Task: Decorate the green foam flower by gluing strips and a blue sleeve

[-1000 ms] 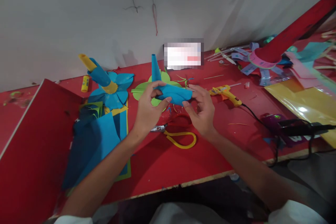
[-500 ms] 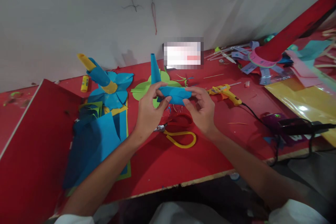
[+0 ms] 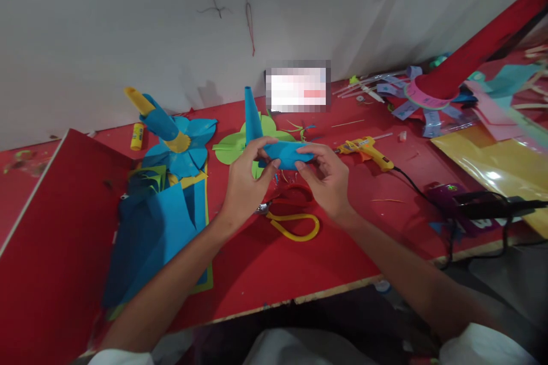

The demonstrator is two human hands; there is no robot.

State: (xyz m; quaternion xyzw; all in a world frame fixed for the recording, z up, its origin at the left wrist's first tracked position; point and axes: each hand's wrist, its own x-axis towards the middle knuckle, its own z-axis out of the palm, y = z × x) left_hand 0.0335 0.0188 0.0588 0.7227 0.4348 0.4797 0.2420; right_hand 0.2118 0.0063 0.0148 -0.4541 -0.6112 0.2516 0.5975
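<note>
A curved piece of blue paper [image 3: 287, 155] is pinched at both ends above the red table. My left hand [image 3: 252, 174] is closed on its left end, thumb in front. At the right end, my right hand [image 3: 324, 174] grips it the same way. Just behind stands a narrow blue paper cone [image 3: 252, 117] on a green petal-shaped paper [image 3: 231, 148]. Scissors with red and yellow handles [image 3: 299, 228] lie below the hands, partly hidden by them. To the left is a blue paper flower [image 3: 194, 137] with a yellow rolled tip.
A yellow glue gun [image 3: 368, 151] with a black cord lies to the right. Blue sheets [image 3: 156, 239] are stacked left, beside a red panel [image 3: 60, 239]. A glue stick [image 3: 137, 137] and a blurred screen [image 3: 298, 88] are at the back. A red tube [image 3: 492, 40] slants in at right.
Both hands keep hold of the blue paper. The right fingers have shifted slightly inward along it, and the view has moved only a little.
</note>
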